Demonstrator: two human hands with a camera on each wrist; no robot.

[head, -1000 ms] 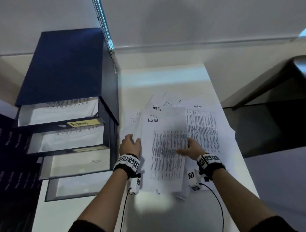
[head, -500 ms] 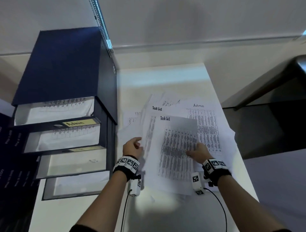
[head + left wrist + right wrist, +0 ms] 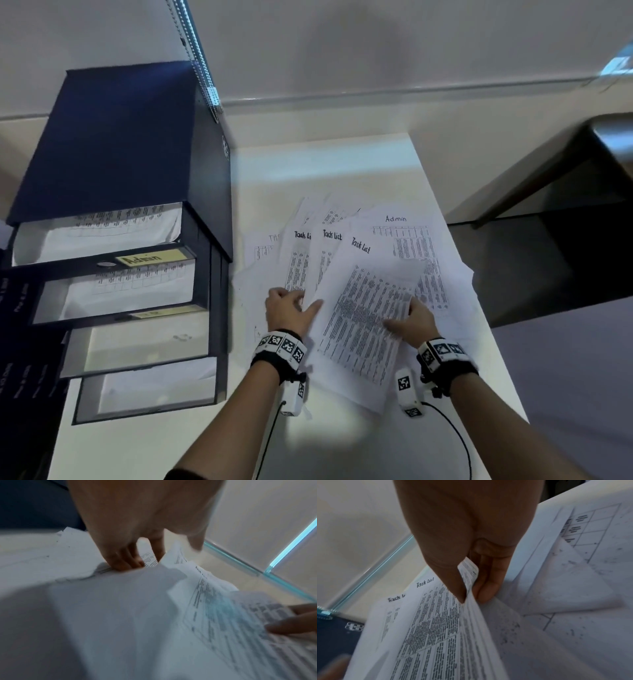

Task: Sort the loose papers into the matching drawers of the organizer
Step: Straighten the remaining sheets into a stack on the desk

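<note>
Loose printed papers (image 3: 346, 274) lie fanned on the white table (image 3: 325, 164), three headed "Task List" and one headed "Admin" (image 3: 416, 246). My right hand (image 3: 411, 320) pinches the right edge of the top Task List sheets (image 3: 436, 628) between thumb and fingers (image 3: 485, 592), lifting them off the pile. My left hand (image 3: 291, 305) rests on the pile's left side, fingertips (image 3: 123, 563) pressing the paper and thumb spread apart. The dark blue organizer (image 3: 120, 154) stands at the left with several drawers pulled out, one labelled "Admin" (image 3: 150, 258); the top two hold sheets.
The table's right edge runs close past the papers, with a dark piece of furniture (image 3: 548, 246) beyond it. A bead chain (image 3: 195, 51) hangs by the wall behind the organizer. Thin cables (image 3: 455, 435) trail from both wrists over the near table.
My right hand has drawn the top Task List sheets rightward and turned them clockwise, so three headings now show fanned out. My left hand has stayed on the pile's left side.
</note>
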